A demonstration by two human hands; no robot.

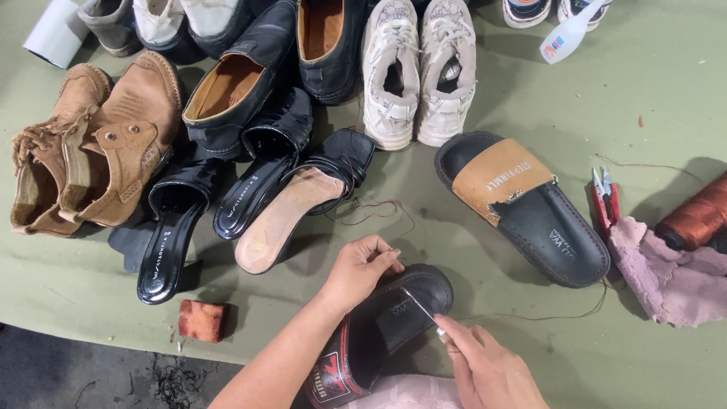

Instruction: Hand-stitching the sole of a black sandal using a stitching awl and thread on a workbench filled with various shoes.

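Currently left hand (362,271) grips the toe of a black slipper (379,333) at bottom centre; right hand (485,367) pinches a thin metal tool (420,304) against its strap. Matching slipper (522,208) lies right of centre.

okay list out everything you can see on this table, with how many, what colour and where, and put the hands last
black slide sandal: 1, black with a red patch, bottom centre, under both hands
awl-like metal tool: 1, silver, over that sandal
tan-strap slide: 1, black, torn tan strap, centre right
brown thread: 1 strand, running right from the held sandal
snips: 1, red, right
thread spool: 1, brown, right edge
pink cloth: 1, right
white sneakers: 2, top centre
black heeled mules: 3, left centre
suede boots: 2, tan, left
orange block: 1, lower left
squeeze bottle: 1, white, top right
left hand: on the sandal's upper
right hand: holding the tool
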